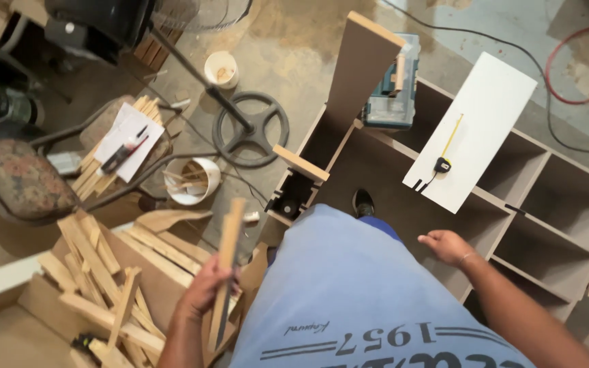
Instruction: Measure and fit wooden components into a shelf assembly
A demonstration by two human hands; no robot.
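Note:
My left hand (202, 293) grips a narrow wooden strip (228, 238), held upright over a box of offcuts (97, 286) at the lower left. My right hand (446, 246) hangs loosely over a brown cabinet carcass (553, 197) lying on the floor, fingers curled and holding nothing. A tall brown panel (361, 68) stands upright at the carcass's left end. On the carcass lies a white board (475, 129) with a yellow tape measure (443, 163) on it. My foot (363, 203) stands inside one compartment.
A fan stand with a round black base (250, 129) is on the concrete floor. Beside it are a white bucket of scraps (192, 180), a small cup (221, 69), a padded chair (18, 177), papers on wood strips (125, 140), a blue tool case (393, 99) and cables (574, 61).

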